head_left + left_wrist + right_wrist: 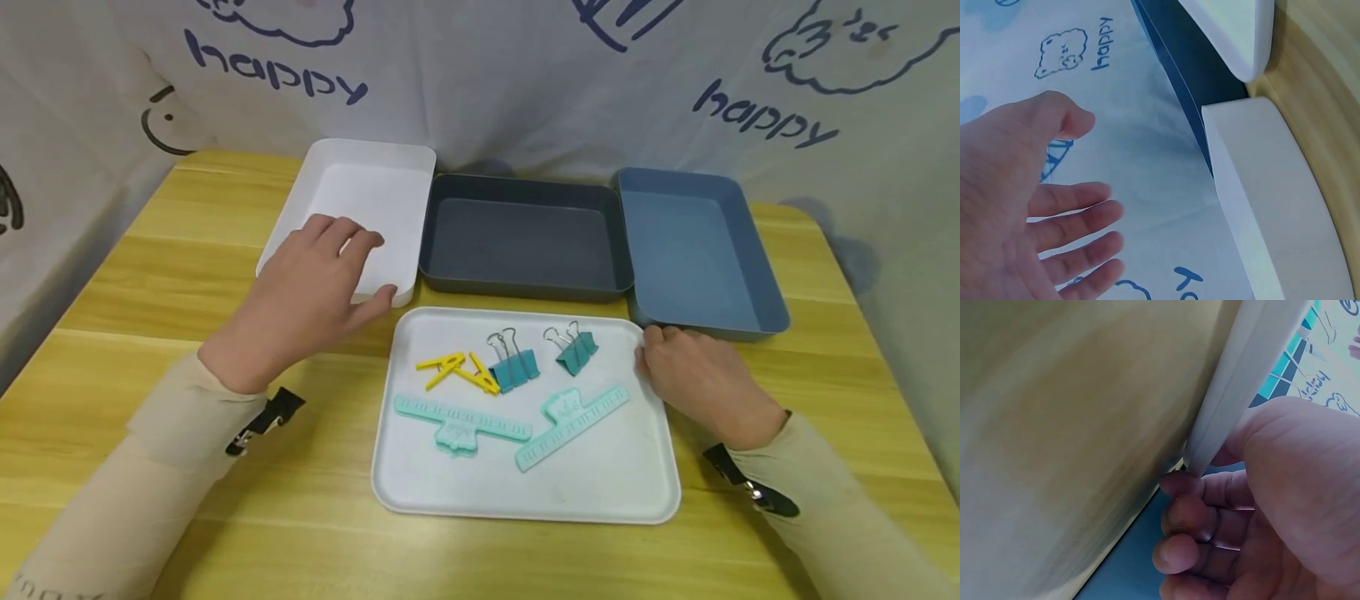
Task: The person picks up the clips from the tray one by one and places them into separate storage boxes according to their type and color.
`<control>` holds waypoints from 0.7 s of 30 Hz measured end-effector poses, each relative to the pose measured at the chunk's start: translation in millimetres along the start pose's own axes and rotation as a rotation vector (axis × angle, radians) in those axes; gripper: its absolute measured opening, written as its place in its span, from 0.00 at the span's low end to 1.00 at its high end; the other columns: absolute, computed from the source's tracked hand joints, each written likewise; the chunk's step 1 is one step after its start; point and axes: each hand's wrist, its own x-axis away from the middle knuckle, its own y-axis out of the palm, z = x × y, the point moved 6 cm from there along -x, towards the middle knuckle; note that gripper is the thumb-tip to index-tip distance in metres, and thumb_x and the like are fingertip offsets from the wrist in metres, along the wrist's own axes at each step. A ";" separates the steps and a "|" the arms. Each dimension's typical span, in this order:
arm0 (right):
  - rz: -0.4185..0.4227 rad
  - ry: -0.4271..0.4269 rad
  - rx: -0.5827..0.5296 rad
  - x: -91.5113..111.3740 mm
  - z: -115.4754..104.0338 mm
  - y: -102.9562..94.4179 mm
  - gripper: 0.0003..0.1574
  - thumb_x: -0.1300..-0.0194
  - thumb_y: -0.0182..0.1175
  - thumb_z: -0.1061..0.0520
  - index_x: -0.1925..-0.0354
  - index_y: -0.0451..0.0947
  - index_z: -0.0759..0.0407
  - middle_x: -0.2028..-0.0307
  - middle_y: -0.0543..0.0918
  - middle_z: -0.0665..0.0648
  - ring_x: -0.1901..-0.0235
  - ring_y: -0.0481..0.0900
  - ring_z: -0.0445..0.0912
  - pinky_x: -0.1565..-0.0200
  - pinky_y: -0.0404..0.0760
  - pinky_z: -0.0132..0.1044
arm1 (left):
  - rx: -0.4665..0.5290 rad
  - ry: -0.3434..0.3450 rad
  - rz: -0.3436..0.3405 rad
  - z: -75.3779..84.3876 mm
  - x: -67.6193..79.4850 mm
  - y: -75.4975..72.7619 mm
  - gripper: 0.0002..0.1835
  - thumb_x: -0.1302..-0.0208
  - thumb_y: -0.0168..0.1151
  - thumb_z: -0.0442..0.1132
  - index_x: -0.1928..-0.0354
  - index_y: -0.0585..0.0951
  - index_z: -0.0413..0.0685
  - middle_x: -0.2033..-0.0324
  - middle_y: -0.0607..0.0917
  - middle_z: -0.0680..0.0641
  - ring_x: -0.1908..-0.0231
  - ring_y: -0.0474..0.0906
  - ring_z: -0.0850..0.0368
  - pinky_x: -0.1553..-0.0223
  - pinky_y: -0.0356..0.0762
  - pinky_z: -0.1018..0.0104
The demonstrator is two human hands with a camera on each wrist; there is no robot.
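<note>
A white tray lies on the table, bearing two teal binder clips, two yellow clothespins and two mint ruler-shaped clips. At its far right corner my right hand pinches the rim, thumb on the tray side and fingertips curled against the outer edge; the right wrist view shows the tray edge between them. My left hand hovers over the near part of the white bin, fingers spread and relaxed, holding nothing. In the left wrist view its fingers are apart from the bin wall.
Beside the white bin stand a dark grey bin and a blue bin, in a row behind the tray. A white cloth with printed drawings hangs behind the wooden table.
</note>
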 end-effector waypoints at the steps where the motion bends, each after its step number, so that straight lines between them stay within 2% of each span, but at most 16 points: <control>1: 0.000 -0.002 -0.001 0.1 0.0 0.1 0.14 0.28 0.59 0.59 0.68 0.73 0.69 0.83 0.70 0.57 0.86 0.68 0.47 0.87 0.69 0.41 | 0.005 -0.012 0.007 -2.6 -0.8 -0.5 0.27 0.34 0.66 0.48 0.44 0.79 0.31 0.49 0.84 0.33 0.46 0.77 0.34 0.46 0.80 0.42; 5: 0.010 -0.006 0.003 -0.5 0.4 -0.2 0.14 0.27 0.59 0.59 0.68 0.74 0.69 0.83 0.70 0.57 0.86 0.69 0.48 0.86 0.70 0.41 | 0.031 -0.063 0.009 -13.3 -3.3 -0.4 0.32 0.33 0.67 0.50 0.38 0.76 0.32 0.43 0.81 0.32 0.40 0.72 0.32 0.41 0.76 0.37; 11: 0.014 0.005 0.004 -1.1 0.9 -0.5 0.15 0.27 0.58 0.59 0.69 0.74 0.68 0.84 0.70 0.57 0.86 0.68 0.48 0.87 0.69 0.41 | 0.051 -0.072 0.059 -28.4 -5.4 3.1 0.41 0.37 0.71 0.54 0.34 0.72 0.30 0.39 0.77 0.29 0.33 0.68 0.30 0.31 0.69 0.34; 15: -0.003 0.008 0.001 -1.1 1.6 -0.3 0.15 0.27 0.58 0.59 0.69 0.74 0.68 0.83 0.70 0.57 0.86 0.68 0.47 0.87 0.68 0.40 | 0.060 -0.099 0.074 -41.3 -6.4 7.6 0.47 0.40 0.73 0.58 0.30 0.68 0.30 0.34 0.74 0.28 0.26 0.60 0.28 0.26 0.62 0.30; 18: -0.010 0.006 -0.001 -0.9 1.9 -0.1 0.15 0.27 0.58 0.59 0.69 0.74 0.69 0.83 0.71 0.57 0.85 0.68 0.47 0.86 0.68 0.40 | 0.075 -0.139 0.063 -53.0 -7.4 11.7 0.50 0.40 0.73 0.59 0.27 0.65 0.32 0.30 0.70 0.29 0.22 0.54 0.29 0.27 0.59 0.25; 21: -0.008 0.003 0.003 -0.9 2.2 -0.1 0.15 0.27 0.58 0.58 0.69 0.74 0.68 0.83 0.70 0.57 0.85 0.68 0.47 0.86 0.68 0.39 | 0.101 -0.207 0.009 -66.2 -7.9 16.7 0.54 0.39 0.71 0.62 0.23 0.60 0.36 0.25 0.64 0.31 0.18 0.45 0.32 0.25 0.52 0.23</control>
